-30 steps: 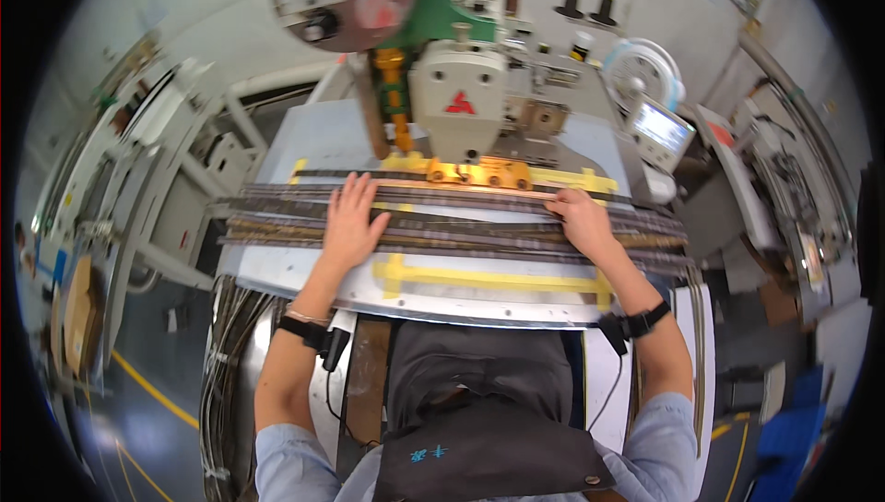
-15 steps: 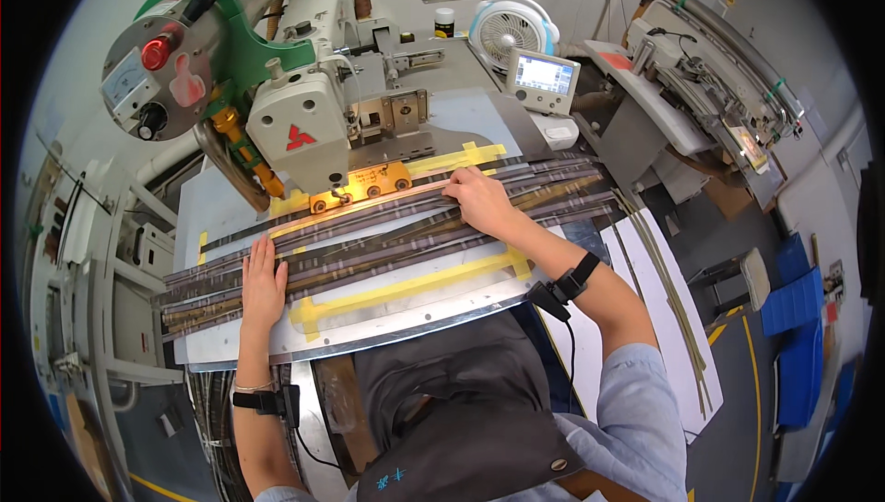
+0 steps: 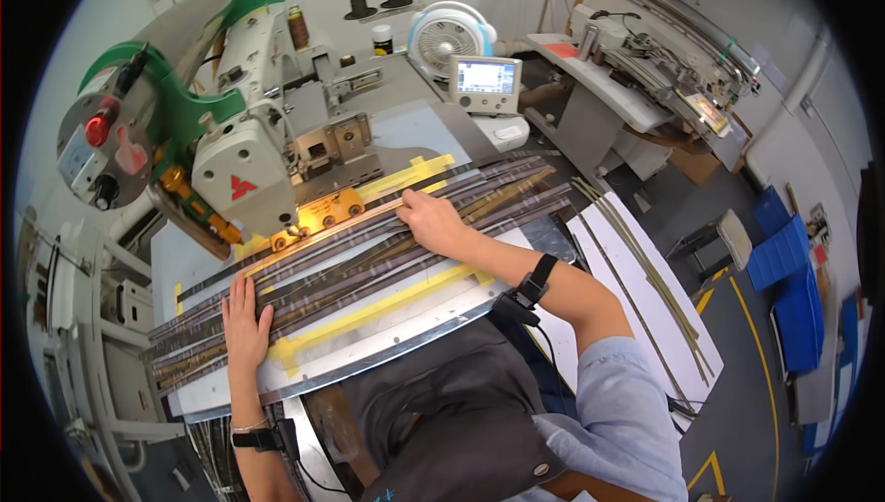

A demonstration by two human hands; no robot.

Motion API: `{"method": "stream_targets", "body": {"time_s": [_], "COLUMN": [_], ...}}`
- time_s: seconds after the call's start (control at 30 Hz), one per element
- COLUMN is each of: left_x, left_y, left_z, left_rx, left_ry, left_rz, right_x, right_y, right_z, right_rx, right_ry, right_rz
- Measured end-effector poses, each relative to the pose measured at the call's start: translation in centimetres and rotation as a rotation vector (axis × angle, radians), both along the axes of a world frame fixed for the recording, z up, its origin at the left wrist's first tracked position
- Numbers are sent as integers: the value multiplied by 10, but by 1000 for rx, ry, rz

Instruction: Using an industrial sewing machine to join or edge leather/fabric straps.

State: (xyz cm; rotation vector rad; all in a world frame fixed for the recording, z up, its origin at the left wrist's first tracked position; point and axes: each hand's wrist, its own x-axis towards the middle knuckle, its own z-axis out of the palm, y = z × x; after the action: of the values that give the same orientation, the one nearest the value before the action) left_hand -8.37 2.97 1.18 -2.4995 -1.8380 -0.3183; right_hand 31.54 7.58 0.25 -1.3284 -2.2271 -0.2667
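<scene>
- The bare left hand (image 3: pixel 247 331) is open and lies flat, thumb spread, over the left part of the long, narrow, dark patterned strips (image 3: pixel 355 267).
- The bare right hand (image 3: pixel 438 225) has its fingers curled down at the upper strips, right of the other hand; whether it pinches one, I cannot tell.
- The strips lie side by side on a white tabletop (image 3: pixel 369 354), slanting up to the right.
- Just beyond them, under the white sewing-machine head (image 3: pixel 241 165), sits a brightly lit gold-coloured metal plate (image 3: pixel 329 212).
- A line of yellow tape (image 3: pixel 373 315) runs along the tabletop on the person's side of the strips.
- Behind stand a grey control screen (image 3: pixel 487 78) and a white round fan (image 3: pixel 449 44).
- To the right, slender olive strips (image 3: pixel 653 271) lie on a flat white board (image 3: pixel 638 299).
</scene>
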Motion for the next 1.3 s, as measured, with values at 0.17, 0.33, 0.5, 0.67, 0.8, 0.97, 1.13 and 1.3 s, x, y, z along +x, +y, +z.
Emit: {"method": "stream_targets", "body": {"time_s": [0.17, 0.33, 0.5, 0.67, 0.8, 0.97, 1.13, 1.3], "left_x": [0, -4, -4, 0, -1, -6, -6, -4], "left_y": [1, 1, 0, -1, -1, -2, -4, -5], "left_z": [-2, -5, -4, -1, 0, -4, 0, 4], "left_rx": [-25, -18, -21, -19, -12, 30, 47, 14], "left_ry": [37, 46, 35, 25, 9, 0, 14, 10], "left_rz": [40, 26, 16, 15, 10, 11, 42, 66], "right_x": [-1, 19, 59, 96, 120, 110, 55, -18], "right_y": [-4, -11, -6, -3, -5, -14, -26, -24], "right_z": [8, 20, 23, 15, 14, 36, 66, 77], "right_rx": [-64, -135, -171, -91, -87, -240, -450, -858], "right_ry": [53, 16, -47, -54, -164, -204, 13, 203], "right_rz": [-65, -67, -221, -315, -384, -433, -153, 217]}}
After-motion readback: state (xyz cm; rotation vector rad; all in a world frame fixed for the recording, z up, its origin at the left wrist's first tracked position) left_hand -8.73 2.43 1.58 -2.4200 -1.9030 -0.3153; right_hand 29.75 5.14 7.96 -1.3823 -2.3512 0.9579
